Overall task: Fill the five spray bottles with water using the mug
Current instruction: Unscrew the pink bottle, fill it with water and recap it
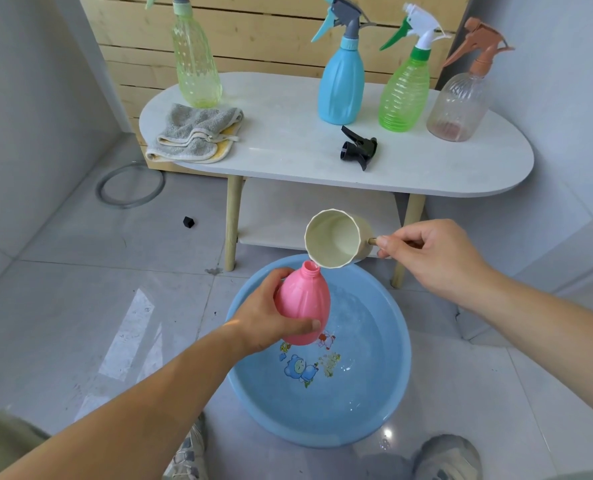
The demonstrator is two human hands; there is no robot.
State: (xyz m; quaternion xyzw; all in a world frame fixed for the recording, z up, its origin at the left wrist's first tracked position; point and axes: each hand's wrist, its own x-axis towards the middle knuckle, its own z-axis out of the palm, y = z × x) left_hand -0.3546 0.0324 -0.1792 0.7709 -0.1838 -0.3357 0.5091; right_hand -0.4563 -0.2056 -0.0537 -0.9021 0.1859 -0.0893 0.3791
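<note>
Grey shoes are seen at the lower edge, beside a blue basin of water on the floor. Over the basin an uncapped pink bottle is gripped by the left hand, fingers curled round its body, while a cream mug, its handle pinched by the right hand, is tipped with its rim at the bottle's neck. Four other spray bottles and a black spray head are set on the white counter.

Head-worn camera looks forward and down, close above the basin.
</note>
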